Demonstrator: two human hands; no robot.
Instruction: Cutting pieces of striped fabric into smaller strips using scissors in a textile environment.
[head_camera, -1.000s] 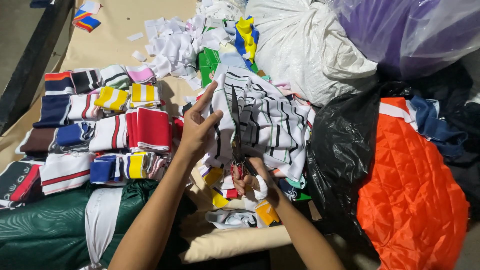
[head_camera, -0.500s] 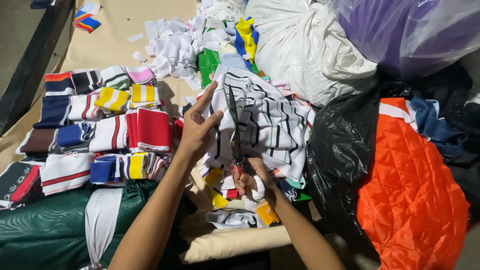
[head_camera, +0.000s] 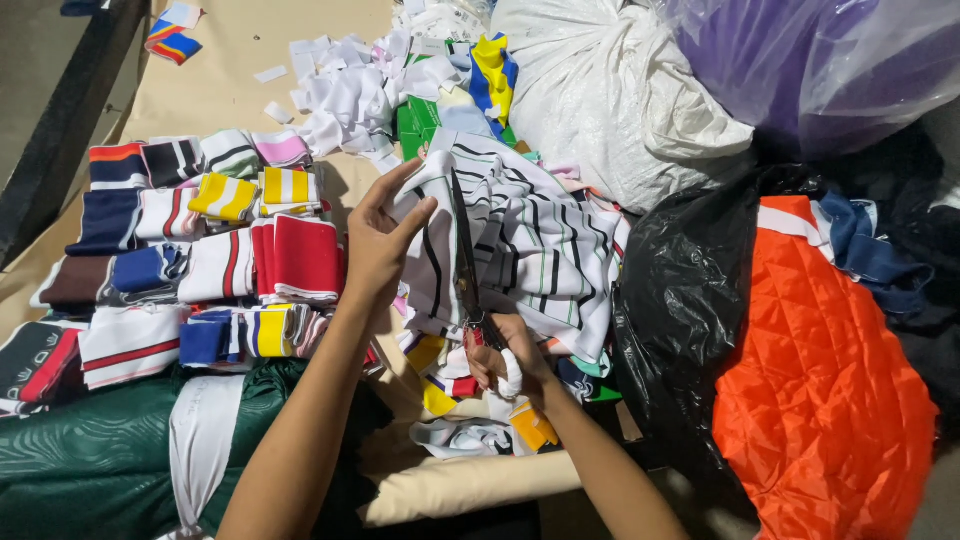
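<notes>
My right hand (head_camera: 505, 362) grips the handles of a pair of scissors (head_camera: 464, 262), whose long blades point away from me along a white knit piece with dark stripes (head_camera: 545, 240). My left hand (head_camera: 378, 238) pinches the left edge of that striped piece, fingers raised, holding it taut beside the blades. The piece lies on a heap of similar striped fabric in the middle of the table.
Folded striped collars and cuffs in red, yellow, blue and white (head_camera: 205, 255) are stacked at left. White offcuts (head_camera: 350, 95) lie further back. A white sack (head_camera: 610, 100), a purple bag (head_camera: 820, 60), a black bag (head_camera: 680, 300) and orange quilted fabric (head_camera: 820, 390) crowd the right. Green cloth (head_camera: 90, 460) lies near me.
The scissors and both hands stay on the striped piece; my left hand has shifted only slightly on its edge.
</notes>
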